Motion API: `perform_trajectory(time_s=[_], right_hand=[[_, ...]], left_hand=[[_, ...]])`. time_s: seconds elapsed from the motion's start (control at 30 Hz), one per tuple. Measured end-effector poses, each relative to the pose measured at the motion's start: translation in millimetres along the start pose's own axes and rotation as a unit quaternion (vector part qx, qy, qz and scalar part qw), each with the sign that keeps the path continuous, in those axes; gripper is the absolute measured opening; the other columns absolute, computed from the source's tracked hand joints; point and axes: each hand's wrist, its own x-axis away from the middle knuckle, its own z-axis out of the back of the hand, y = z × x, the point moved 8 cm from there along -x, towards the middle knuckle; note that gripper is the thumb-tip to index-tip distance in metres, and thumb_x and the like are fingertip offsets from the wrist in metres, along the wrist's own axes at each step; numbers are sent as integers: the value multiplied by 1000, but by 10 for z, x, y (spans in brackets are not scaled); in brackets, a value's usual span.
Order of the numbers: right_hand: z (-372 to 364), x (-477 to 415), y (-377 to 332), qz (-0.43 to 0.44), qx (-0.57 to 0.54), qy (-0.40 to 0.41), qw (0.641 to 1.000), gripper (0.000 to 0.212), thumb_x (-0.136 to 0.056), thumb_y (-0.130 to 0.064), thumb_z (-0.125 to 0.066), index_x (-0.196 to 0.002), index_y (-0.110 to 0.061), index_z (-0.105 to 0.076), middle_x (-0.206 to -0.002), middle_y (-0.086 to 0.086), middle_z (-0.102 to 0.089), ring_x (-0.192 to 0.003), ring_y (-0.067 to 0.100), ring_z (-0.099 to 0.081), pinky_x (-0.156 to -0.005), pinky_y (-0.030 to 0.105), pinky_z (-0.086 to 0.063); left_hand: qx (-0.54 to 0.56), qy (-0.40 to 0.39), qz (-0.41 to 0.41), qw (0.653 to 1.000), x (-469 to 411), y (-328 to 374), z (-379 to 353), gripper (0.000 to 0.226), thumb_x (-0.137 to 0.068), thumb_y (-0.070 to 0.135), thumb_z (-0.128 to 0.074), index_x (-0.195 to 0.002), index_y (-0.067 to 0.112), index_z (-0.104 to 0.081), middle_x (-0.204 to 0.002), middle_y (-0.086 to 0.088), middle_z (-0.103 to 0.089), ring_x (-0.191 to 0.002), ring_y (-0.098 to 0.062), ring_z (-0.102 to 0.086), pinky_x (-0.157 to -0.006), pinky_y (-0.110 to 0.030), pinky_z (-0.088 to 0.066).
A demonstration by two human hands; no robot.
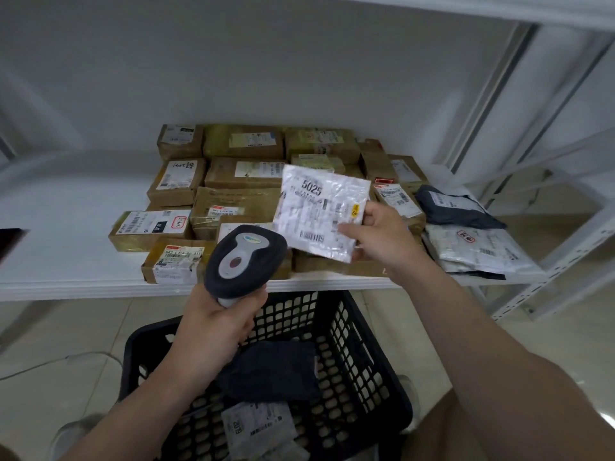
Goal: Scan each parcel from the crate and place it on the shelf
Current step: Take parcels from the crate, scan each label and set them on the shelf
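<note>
My right hand (379, 232) pinches a flat white parcel (319, 207) marked 5025 by its right edge, label facing me, above the shelf's front. My left hand (219, 322) grips the handle of a dark grey barcode scanner (244, 257), whose head sits just left of and below the parcel. Below stands a black lattice crate (352, 344) holding a dark bag parcel (273, 369) and a white labelled parcel (259, 427).
A white shelf (66, 261) carries several brown cardboard parcels (233, 171) in rows, with dark and white bag parcels (466, 234) at its right end. The shelf's left part is bare. A white upright frame (545, 287) stands on the right. A cable lies on the tiled floor.
</note>
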Motion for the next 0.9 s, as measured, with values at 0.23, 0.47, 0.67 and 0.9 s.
perform_trajectory(time_s=[0.23,0.47,0.67,0.9], right_hand=[[1193,-240,349,-57,-268,235,932,21,-99,-3,-60,-119,-6,-62,-110,18,-73,-63,22,-66,-48,26,-53],[1791,-12,1002,-168,-354,389,834,24,-99,-7,-51,-121,-11,-59,-102,9,-65,-73,22,-67,-68,34,-64],[1906,86,1357,-243,-333,400,818,23,-100,-5,-53,-120,-15,-58,-115,13,-57,-76,25,-59,-58,33,-59],[1864,-48,1648,-265,-337,396,812,19,-94,-2,-62,-110,-13,-59,-128,10,-63,-96,25,-63,-63,31,-63]], left_hand=[[4,-23,8,1000,-93,-101,-280,39,-86,18,-74,-97,-15,-55,-58,-11,-37,-51,-22,-32,-49,-31,-29],[14,-45,17,999,-191,-184,-571,41,-83,24,-72,-86,-12,-53,-58,-12,-38,-54,-24,-31,-52,-35,-27],[1,-59,17,998,-251,-295,-714,41,-79,26,-70,-86,-12,-54,-56,-11,-38,-51,-22,-33,-54,-36,-29],[-15,-65,15,998,-312,-443,-721,27,-85,16,-74,-86,-6,-59,-51,-6,-40,-46,-19,-35,-49,-31,-32]])
